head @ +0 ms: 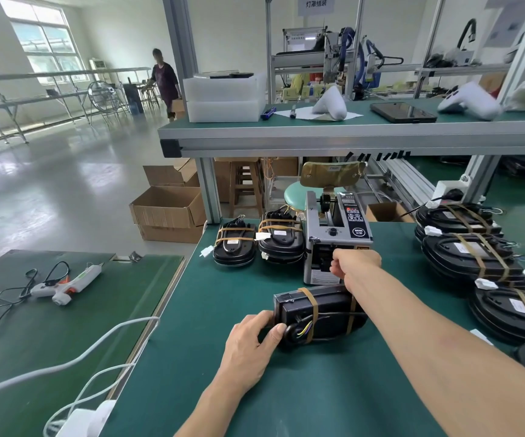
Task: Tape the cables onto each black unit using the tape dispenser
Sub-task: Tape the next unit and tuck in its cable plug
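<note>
A black unit [321, 310] lies on the green bench in front of me, with a coiled cable [305, 330] on its near side and a brown tape strip across its left part. My left hand [251, 345] grips the unit's left end, thumb on the cable coil. Behind it stands the grey tape dispenser [336, 234]. My right hand [354, 266] reaches to the dispenser's front outlet with fingers curled there; whether it pinches tape is hidden.
Two taped black units [234, 244] [281, 239] sit left of the dispenser. Several stacked taped units [472, 250] fill the right side. A glue gun [69, 283] and cords lie on the left table. A shelf [317, 134] overhangs the bench.
</note>
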{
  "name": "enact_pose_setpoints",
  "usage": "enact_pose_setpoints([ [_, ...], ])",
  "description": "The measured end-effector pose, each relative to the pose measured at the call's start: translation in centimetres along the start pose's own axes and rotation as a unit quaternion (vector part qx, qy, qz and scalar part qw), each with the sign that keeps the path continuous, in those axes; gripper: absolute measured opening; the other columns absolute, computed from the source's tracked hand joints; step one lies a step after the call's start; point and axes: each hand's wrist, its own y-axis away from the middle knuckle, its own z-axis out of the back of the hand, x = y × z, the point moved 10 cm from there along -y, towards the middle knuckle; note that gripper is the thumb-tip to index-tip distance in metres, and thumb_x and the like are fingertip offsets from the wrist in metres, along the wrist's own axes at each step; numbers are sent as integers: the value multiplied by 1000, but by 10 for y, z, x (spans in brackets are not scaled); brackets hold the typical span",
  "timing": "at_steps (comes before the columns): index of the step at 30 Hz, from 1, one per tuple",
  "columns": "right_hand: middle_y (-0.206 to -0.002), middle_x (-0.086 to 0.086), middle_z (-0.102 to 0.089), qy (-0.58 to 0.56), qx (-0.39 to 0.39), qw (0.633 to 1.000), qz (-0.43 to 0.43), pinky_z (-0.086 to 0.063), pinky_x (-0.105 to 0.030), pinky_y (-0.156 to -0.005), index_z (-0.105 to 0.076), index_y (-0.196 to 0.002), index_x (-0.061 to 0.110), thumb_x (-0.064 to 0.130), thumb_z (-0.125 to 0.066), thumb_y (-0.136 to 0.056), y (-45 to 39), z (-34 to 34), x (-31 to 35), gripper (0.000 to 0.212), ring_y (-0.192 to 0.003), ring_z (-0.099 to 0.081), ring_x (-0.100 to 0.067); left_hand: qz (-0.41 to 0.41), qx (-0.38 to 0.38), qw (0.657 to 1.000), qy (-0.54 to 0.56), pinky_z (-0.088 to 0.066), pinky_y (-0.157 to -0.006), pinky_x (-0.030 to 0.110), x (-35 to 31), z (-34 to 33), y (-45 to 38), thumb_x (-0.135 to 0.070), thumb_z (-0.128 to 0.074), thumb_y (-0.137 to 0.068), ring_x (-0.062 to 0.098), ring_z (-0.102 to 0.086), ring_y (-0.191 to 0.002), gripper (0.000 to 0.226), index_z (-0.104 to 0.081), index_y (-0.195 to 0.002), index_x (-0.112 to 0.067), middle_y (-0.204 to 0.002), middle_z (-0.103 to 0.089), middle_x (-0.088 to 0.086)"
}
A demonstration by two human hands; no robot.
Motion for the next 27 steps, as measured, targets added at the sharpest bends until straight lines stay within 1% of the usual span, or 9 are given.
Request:
enact_pose_setpoints([
  [5,-76,-16,-72,44,3,999,16,-57,-27,-47,-68,-105,-3,-4,-77,-80,-2,0,0,26,-52,-66,-22,-4,-6,1000,1,-47,-93,29,-1,2,0,-48,-59,-107,15,-59,-102,19,-68,-115,-33,-104,-66,-13],
  [7,-71,-16,-70,79,49,996,15,-61,-32,-53,-69,-105,-7,-10,-72,-79,0,-6,-2,26,-52,-63,-26,-3,-3,1000,3,-47,-97,32,-2,2,1,-48,-58,-107,16,-59,-106,20,-68,-117,-34,-106,-66,-12],
  [9,-71,-19,-67,106,103,989,23,-60,-33,-50,-68,-105,-11,-13,-67,-80,4,-12,-3,24,-52,-61,-26,-4,1,1000,4,-47,-100,35,-2,1,2,-49,-58,-107,18,-59,-108,21,-68,-117,-33,-107,-66,-12],
  [13,-65,-13,-71,153,162,972,72,-62,-28,-56,-71,-96,-9,-2,-73,-85,13,-8,6,13,-46,-65,-20,-1,-2,1000,7,-48,-99,36,-2,2,1,-49,-58,-107,20,-59,-107,24,-69,-115,-29,-106,-66,-9],
  [15,-67,-8,-75,164,192,962,103,-53,-22,-51,-74,-92,-1,6,-74,-88,21,-3,10,9,-54,-69,-16,-3,-2,1000,8,-48,-99,36,-2,2,1,-49,-58,-107,19,-59,-106,23,-69,-115,-30,-106,-66,-10],
  [17,-77,-6,-79,162,217,953,132,-44,-22,-57,-76,-89,9,16,-74,-89,30,4,13,7,-68,-72,-12,-2,-2,1000,8,-48,-98,35,-1,2,1,-49,-58,-107,17,-59,-106,21,-68,-115,-32,-106,-66,-12],
  [20,-91,-8,-80,130,250,946,160,-42,-26,-66,-78,-85,16,20,-76,-89,46,19,12,6,-83,-71,-13,-6,-4,1000,8,-47,-96,32,-1,2,1,-49,-58,-107,14,-58,-106,18,-68,-115,-36,-105,-65,-15],
  [24,-84,2,-78,108,263,938,196,-43,-25,-77,-80,-79,16,19,-80,-87,66,41,8,9,-76,-62,-9,-8,-4,1000,7,-47,-96,32,-1,2,1,-49,-59,-106,13,-58,-106,19,-68,-116,-35,-105,-64,-16],
  [27,-92,11,-80,114,243,939,216,-43,-25,-78,-80,-75,19,18,-80,-87,73,52,6,13,-91,-67,-4,-12,-6,1000,11,-47,-95,31,-1,2,1,-48,-59,-107,11,-58,-106,19,-69,-116,-35,-105,-65,-17],
])
